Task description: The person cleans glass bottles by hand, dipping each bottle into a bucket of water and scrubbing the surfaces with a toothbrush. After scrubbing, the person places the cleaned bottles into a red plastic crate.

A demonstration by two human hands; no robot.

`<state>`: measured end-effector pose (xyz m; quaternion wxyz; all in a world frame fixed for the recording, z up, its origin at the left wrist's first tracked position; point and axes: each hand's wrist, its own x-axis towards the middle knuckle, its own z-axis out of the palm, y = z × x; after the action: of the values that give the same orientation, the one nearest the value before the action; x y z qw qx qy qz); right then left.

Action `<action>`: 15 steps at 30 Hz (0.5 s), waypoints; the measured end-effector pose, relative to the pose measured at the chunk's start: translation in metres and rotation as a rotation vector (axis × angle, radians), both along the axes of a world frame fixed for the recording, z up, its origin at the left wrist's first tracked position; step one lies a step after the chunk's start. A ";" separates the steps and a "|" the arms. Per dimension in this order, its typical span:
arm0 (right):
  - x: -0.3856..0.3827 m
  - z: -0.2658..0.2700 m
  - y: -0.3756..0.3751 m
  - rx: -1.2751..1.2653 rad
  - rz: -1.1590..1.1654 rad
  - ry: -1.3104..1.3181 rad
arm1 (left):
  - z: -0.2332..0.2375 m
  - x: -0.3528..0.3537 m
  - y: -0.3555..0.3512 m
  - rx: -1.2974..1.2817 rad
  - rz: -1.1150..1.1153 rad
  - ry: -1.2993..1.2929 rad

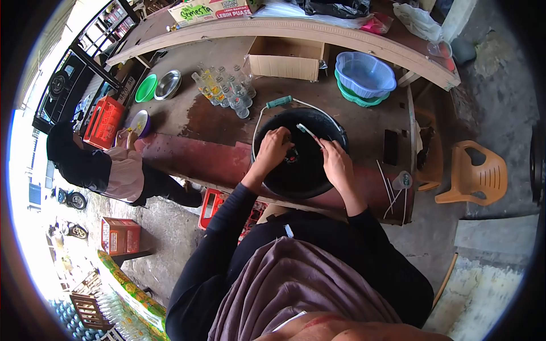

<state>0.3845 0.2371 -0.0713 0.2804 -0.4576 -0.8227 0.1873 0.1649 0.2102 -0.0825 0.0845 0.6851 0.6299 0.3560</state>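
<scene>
Black bucket (pixel 301 179) is sitting near the front edge of the wet brown table (pixel 193 128), with both hands working over its mouth. The right hand (pixel 336 162) is pinching a white brush (pixel 307 132) in closed fingers; the left hand (pixel 274 145) is dipping curled fingers inside, grip not discernible. Glasses (pixel 224 88) are standing clustered just beyond the bucket, with a cardboard box (pixel 287 57) and a blue basin (pixel 364 73) farther back.

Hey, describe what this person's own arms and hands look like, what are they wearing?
Both arms are in long, plain black sleeves: the left sleeve and the right sleeve end at the wrists. The left hand and right hand are bare, with no gloves; rings or a watch cannot be made out.
</scene>
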 end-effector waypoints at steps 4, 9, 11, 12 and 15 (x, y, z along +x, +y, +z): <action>0.010 -0.005 -0.001 0.044 0.000 0.059 | -0.022 0.013 0.026 -0.113 -0.049 -0.005; 0.014 -0.003 -0.001 0.045 0.003 0.131 | -0.071 0.026 0.037 -0.278 0.046 0.073; 0.014 -0.005 0.002 0.036 -0.005 0.150 | -0.084 0.027 0.037 -0.331 0.060 0.106; 0.013 -0.006 0.003 0.047 -0.009 0.157 | -0.085 0.028 0.037 -0.384 0.021 0.123; 0.011 -0.009 0.004 0.059 -0.016 0.160 | -0.088 0.032 0.041 -0.512 -0.007 0.099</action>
<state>0.3957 0.2406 -0.0806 0.3600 -0.4393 -0.7992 0.1966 0.1971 0.2515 -0.1701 0.2255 0.6601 0.7005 0.1506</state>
